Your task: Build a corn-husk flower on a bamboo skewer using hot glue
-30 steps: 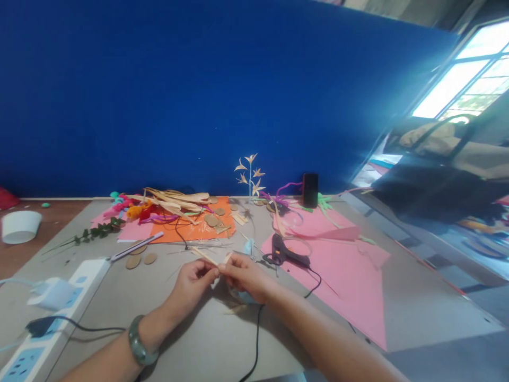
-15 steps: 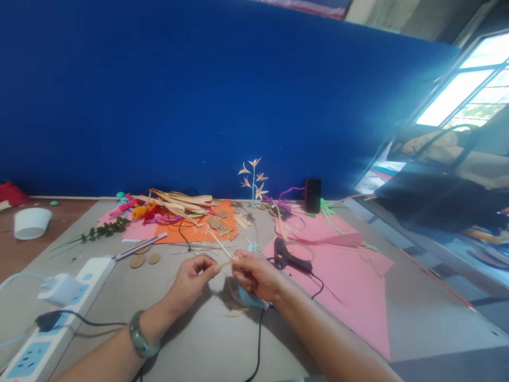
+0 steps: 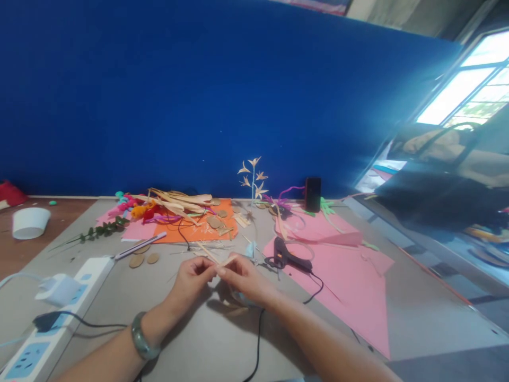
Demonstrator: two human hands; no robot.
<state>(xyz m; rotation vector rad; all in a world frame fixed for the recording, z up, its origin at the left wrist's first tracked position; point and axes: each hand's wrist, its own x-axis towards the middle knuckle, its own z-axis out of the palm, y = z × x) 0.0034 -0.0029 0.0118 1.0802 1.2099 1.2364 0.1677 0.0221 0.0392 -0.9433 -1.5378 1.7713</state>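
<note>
My left hand (image 3: 194,280) and my right hand (image 3: 245,277) meet over the middle of the table, both closed in a pinch. Between their fingertips is a narrow pale straw-coloured strip (image 3: 208,251), its free end pointing up and left. A second short pale piece shows at the right fingers; whether it belongs to the same strip I cannot tell. Light blue material (image 3: 240,298) lies partly hidden below my right hand, with pale scraps (image 3: 234,312) beside it. A black glue gun (image 3: 293,258) rests to the right of my right hand. Farther back stands a stem with pale star-shaped flowers (image 3: 253,178).
Pink paper sheets (image 3: 350,297) cover the right side. Pale strips (image 3: 183,201) lie on orange paper (image 3: 167,233) behind. Wooden discs (image 3: 136,260), a pen (image 3: 139,245) and a power strip (image 3: 89,281) are at left. A black cable (image 3: 258,345) crosses the front. A phone (image 3: 313,194) stands upright.
My right hand has shifted left, bringing its fingertips against my left ones. The strip's free end has swung left and lower. My left hand has barely moved.
</note>
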